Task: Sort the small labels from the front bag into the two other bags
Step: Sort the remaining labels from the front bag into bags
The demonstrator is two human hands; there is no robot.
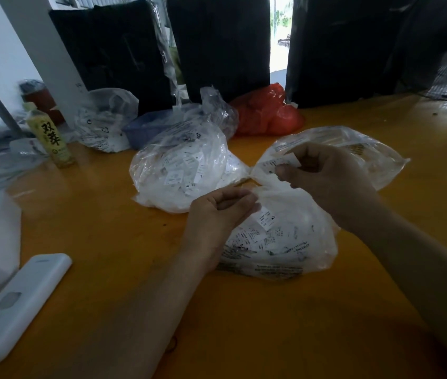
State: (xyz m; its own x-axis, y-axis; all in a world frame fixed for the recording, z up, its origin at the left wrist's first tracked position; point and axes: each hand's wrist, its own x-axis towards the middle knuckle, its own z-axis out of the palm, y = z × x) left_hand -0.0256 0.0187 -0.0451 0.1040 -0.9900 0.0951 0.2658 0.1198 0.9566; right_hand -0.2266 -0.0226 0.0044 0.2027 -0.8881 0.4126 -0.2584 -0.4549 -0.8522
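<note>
**Head view: label pinched just short of the right bag**

Right hand (326,181) raised over the front bag (279,242), fingers (285,170) pinching one small label (277,161). Label's long axis roughly left to right, touching or overlapping the right bag (364,151); mouth of that bag not discernible. Left bag (187,170) further off, across the bench (244,324). Left hand (217,214) gripping the front bag's plastic at its upper left. Likely drop: right bag, nearer.

Orange table (94,214) (3 label bags (285,242))

Bags (189,170) crowding mid-table (244,324)
</note>
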